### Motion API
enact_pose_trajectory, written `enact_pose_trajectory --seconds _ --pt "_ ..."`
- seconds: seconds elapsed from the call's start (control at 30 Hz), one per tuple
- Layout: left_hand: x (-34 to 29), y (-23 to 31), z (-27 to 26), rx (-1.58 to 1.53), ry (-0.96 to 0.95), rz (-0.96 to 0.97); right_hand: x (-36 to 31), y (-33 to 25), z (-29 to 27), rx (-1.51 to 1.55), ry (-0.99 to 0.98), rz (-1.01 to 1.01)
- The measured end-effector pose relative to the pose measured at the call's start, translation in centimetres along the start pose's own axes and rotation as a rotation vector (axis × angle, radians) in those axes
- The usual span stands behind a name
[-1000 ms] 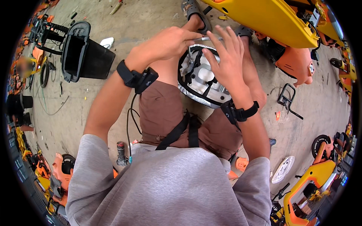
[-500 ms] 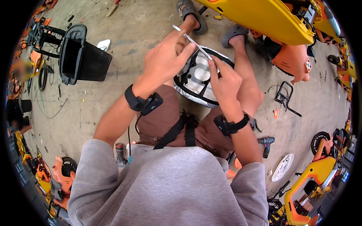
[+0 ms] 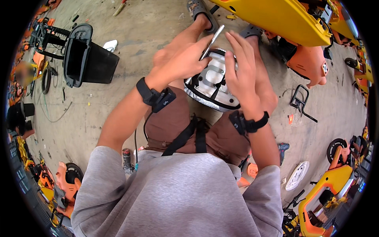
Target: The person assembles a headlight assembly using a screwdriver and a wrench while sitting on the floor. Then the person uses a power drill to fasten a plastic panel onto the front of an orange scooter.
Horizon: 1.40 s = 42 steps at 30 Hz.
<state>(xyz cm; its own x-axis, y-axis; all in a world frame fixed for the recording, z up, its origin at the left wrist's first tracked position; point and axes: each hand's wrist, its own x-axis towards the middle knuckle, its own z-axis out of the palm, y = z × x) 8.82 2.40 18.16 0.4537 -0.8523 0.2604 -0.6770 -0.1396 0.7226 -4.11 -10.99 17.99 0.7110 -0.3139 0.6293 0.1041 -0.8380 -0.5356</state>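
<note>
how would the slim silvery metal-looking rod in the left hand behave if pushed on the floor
The slim silvery metal-looking rod is probably stiff: it projects straight from the left hand without sagging. Its shiny surface may feel slippery. Being narrow, it might roll, though its cross-section is too small to tell.

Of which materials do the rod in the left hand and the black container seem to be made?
The rod looks like metal with a smooth, bright finish: it is silvery and shines. The black container is probably moulded plastic, fairly matte, judging by its smooth wall and shaped rim.
</note>
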Motion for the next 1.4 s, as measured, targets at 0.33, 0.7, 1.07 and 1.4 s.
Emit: enact_pose_trajectory --seconds 0.33,0.7,1.07,1.4 --pt "-1.4 0.6 0.8 0.316 0.026 0.03 1.6 3.1 2.1 -0.24 -0.279 -0.172" --pt "1.6 -2.0 -3.3 0.083 -0.223 0.15 2.8 0.1 -0.7 -0.261 -0.825 0.124" --pt "-0.2 -3.7 -1.0 -0.242 0.519 -0.418 3.9 -1.9 1.0 0.351 -1.132 0.622" --pt "7.4 -2.4 -0.1 0.096 0.254 0.03 0.6 0.0 1.5 0.6 -0.742 0.817"
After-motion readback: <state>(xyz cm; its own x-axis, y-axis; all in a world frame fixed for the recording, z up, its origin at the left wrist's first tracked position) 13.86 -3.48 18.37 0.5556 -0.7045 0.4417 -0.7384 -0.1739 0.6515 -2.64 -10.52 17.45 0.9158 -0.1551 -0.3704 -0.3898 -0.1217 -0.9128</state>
